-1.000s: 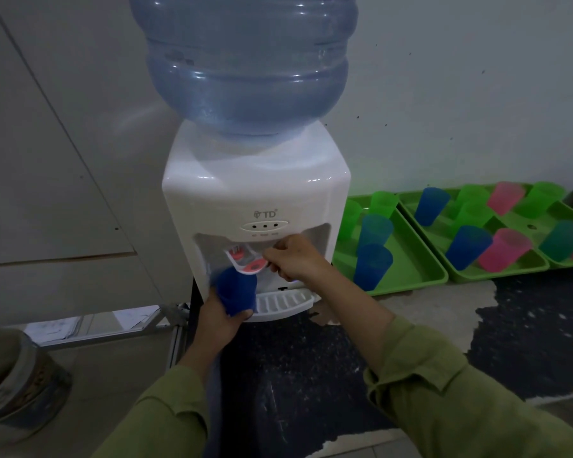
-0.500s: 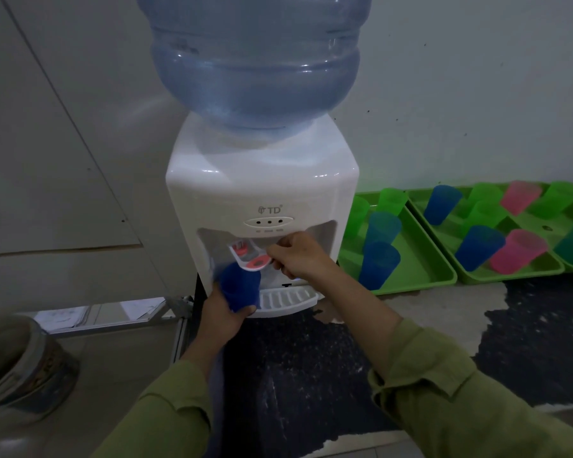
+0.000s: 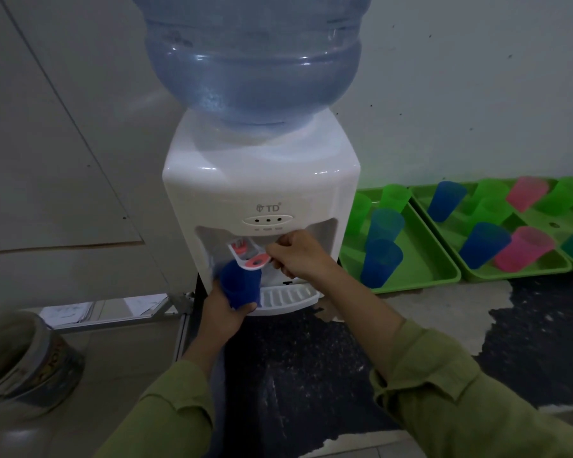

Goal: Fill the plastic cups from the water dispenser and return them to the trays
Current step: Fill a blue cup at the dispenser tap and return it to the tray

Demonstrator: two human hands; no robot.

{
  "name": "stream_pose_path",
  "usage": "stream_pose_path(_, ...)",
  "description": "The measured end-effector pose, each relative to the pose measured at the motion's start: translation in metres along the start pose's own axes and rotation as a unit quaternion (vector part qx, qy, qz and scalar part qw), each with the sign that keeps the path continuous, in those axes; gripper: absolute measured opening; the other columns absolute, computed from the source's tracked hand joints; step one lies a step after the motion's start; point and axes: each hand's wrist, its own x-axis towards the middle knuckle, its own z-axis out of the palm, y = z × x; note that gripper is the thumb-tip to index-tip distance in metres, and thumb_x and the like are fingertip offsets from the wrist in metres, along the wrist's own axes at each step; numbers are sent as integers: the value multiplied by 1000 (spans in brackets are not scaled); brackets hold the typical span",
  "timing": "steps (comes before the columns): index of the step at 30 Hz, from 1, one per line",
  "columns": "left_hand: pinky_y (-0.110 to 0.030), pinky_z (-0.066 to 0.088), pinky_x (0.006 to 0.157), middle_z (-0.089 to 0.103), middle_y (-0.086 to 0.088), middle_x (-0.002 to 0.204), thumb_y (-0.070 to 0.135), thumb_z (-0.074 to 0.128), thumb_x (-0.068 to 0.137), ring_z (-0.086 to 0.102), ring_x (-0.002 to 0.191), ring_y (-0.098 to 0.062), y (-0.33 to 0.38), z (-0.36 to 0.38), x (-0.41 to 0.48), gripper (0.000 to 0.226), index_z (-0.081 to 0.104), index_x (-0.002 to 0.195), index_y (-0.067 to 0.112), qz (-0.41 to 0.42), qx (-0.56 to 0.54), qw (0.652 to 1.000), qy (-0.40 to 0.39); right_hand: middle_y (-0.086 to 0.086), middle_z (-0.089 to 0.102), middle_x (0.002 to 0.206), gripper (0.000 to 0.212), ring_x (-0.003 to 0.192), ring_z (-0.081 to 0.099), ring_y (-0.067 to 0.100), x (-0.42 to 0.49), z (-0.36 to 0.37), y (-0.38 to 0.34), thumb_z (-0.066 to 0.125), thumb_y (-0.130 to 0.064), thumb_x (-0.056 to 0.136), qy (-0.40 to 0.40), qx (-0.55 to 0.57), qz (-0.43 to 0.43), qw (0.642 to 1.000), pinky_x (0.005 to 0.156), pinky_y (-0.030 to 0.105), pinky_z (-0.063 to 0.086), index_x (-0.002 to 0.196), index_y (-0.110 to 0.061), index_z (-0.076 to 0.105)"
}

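A white water dispenser (image 3: pixel 262 186) with a big blue bottle (image 3: pixel 255 57) on top stands in front of me. My left hand (image 3: pixel 222 312) grips a blue plastic cup (image 3: pixel 240 285) from below and holds it under the red tap lever (image 3: pixel 257 261). My right hand (image 3: pixel 298 254) pinches that lever at its right end. To the right lie two green trays (image 3: pixel 420 276) (image 3: pixel 526 272) holding several blue, green and pink cups. Whether water is running I cannot tell.
The dispenser's white drip tray (image 3: pixel 288 299) sticks out just right of the held cup. A grey wall panel (image 3: pixel 63 160) stands at the left, a round metal tin (image 3: pixel 24 361) at the lower left. The counter (image 3: pixel 311 365) is dark and speckled, with a paler patch by the trays.
Both hands keep their places at the tap with the cup under it. The view has shifted slightly, so the dispenser and trays sit a little more to the right.
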Motion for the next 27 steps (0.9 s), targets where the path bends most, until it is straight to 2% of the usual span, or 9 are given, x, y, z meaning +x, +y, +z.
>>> stream_pose_path(7, -27, 39, 87, 56, -13, 127, 11, 81, 69, 53, 116, -30, 1, 0, -3, 82, 34, 136, 8, 1, -10, 1000, 2, 3, 57, 61, 19, 45, 44, 11, -1, -1, -1, 56, -14, 87, -2, -1, -2, 1000, 45, 22, 36, 70, -8, 60)
stream_pose_path(14, -32, 40, 94, 54, -15, 132, 9, 79, 71, 52, 120, -30, 2, 4, -6, 83, 32, 139, 9, -22, -35, 999, 8, 1, 56, 59, 20, 43, 43, 10, -1, 0, 0, 56, -13, 87, 5, 2, 3, 1000, 43, 20, 36, 67, -10, 58)
stream_pose_path(27, -28, 39, 91, 54, -15, 130, 6, 76, 74, 52, 119, -31, 1, 8, -8, 78, 32, 139, 7, -24, -53, 998, 18, 0, 57, 60, 17, 45, 44, 9, -4, 0, -2, 56, -15, 87, 6, 2, 4, 1000, 45, 20, 36, 72, -8, 61)
